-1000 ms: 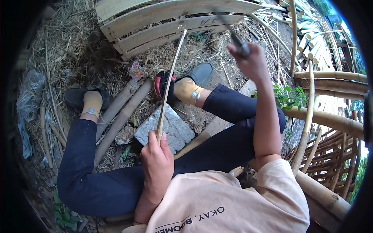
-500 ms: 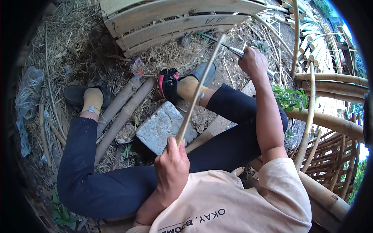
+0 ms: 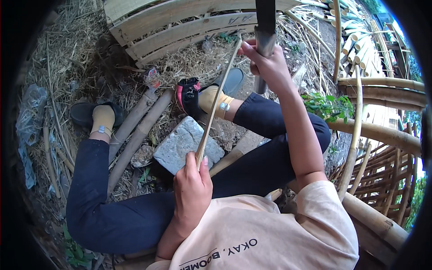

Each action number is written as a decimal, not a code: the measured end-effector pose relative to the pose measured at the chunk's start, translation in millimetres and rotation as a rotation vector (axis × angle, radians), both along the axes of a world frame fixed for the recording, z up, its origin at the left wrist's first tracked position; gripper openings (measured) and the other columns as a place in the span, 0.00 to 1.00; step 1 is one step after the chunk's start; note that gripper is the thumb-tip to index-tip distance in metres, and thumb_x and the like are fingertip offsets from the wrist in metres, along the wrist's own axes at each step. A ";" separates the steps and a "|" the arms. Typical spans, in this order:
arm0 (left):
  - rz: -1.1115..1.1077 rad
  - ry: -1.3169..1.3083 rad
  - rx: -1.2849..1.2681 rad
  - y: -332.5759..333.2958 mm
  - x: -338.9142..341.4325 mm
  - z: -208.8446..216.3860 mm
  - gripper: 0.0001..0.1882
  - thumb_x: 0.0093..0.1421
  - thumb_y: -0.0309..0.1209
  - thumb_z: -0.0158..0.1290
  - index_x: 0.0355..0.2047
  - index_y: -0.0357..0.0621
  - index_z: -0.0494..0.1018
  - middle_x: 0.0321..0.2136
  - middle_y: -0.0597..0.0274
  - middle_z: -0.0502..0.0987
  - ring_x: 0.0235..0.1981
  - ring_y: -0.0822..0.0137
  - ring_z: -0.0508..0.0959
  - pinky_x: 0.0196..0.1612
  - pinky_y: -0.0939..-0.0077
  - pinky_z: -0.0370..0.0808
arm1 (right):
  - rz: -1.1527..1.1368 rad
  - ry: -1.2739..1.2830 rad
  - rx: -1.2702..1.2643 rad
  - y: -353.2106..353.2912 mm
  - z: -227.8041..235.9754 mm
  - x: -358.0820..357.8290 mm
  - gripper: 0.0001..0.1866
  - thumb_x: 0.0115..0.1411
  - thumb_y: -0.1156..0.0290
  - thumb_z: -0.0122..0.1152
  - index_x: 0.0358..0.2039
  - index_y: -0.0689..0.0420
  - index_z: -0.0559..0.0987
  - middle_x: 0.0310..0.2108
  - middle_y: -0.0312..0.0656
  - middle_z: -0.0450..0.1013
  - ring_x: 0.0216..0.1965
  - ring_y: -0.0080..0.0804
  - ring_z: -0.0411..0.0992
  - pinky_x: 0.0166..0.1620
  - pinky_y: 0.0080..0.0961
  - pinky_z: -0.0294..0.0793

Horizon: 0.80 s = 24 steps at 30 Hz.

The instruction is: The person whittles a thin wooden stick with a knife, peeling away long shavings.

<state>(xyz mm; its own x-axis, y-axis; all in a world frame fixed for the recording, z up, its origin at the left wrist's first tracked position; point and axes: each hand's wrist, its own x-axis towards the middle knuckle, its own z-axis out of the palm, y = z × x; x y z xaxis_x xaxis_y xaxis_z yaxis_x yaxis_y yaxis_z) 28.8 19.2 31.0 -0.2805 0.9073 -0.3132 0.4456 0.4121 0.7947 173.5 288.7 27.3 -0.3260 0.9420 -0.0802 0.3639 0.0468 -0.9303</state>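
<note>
Across the right part of the rough grey stone block [image 3: 180, 140], as viewed from above: one split bamboo strip [image 3: 217, 99], held towards both ends. Near end, at the person's side of the block: left hand [image 3: 193, 189], fingers curled snugly round the strip, thumb laid along it. Far end, beyond the block and to its right: right hand [image 3: 270, 63], palm and lower fingers wrapped about one metal-handled knife [image 3: 265, 39], thumb and forefinger brought to the strip's tip; a pinch seems likely, though firm contact cannot be told.

Step in hand, by judgement: steadying the tip with the knife stowed in the same fist. Good practice: left grip firm; strip held straight without strain, lest it spring; light fingertips at the thin end, against splinters; blade edge turned clear of thumb and strip; movements unhurried, since one fist minding two things grips each less surely.

Strip, appearance: long, slender, very slightly bowed; pale straw to tan; broader near the left hand, narrowing toward the tip; finer surface marks too small to judge. Knife: broad dark blade directed away from the block; grey metal handle emerging below the fist.

Surroundings: slatted wooden crate [image 3: 189, 33], beyond the block; two bamboo poles [image 3: 143, 125], just left of it; cut bamboo pile [image 3: 360, 51], well beyond and right.
</note>
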 end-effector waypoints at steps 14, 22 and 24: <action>0.022 -0.025 0.027 -0.1 3.0 -5.8 0.10 0.69 0.30 0.51 0.35 0.35 0.68 0.19 0.43 0.74 0.23 0.41 0.79 0.24 0.55 0.71 | 0.018 0.286 -0.266 5.3 -6.4 12.7 0.12 0.61 0.68 0.70 0.38 0.63 0.80 0.27 0.36 0.77 0.19 0.15 0.65 0.24 0.17 0.67; 0.053 0.007 0.046 -1.1 -1.2 -8.3 0.10 0.70 0.30 0.50 0.34 0.35 0.68 0.16 0.45 0.70 0.18 0.44 0.75 0.22 0.55 0.66 | -0.004 0.459 -0.365 3.0 -1.0 14.6 0.13 0.61 0.69 0.70 0.40 0.62 0.78 0.30 0.37 0.77 0.20 0.16 0.64 0.27 0.21 0.68; 0.067 0.042 0.093 0.0 -3.3 -8.7 0.10 0.71 0.30 0.48 0.34 0.35 0.67 0.15 0.45 0.69 0.17 0.43 0.73 0.23 0.54 0.64 | 0.012 0.525 -0.410 3.2 1.4 19.5 0.11 0.61 0.69 0.68 0.39 0.61 0.78 0.36 0.40 0.78 0.20 0.16 0.62 0.28 0.23 0.68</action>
<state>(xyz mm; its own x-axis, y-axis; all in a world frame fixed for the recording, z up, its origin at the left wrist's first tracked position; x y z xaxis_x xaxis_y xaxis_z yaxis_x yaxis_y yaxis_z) 25.6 19.1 22.3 -0.3521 0.9108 -0.2156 0.4532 0.3675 0.8121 193.0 291.9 28.7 -0.4297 0.8652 -0.2584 -0.1410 -0.3469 -0.9272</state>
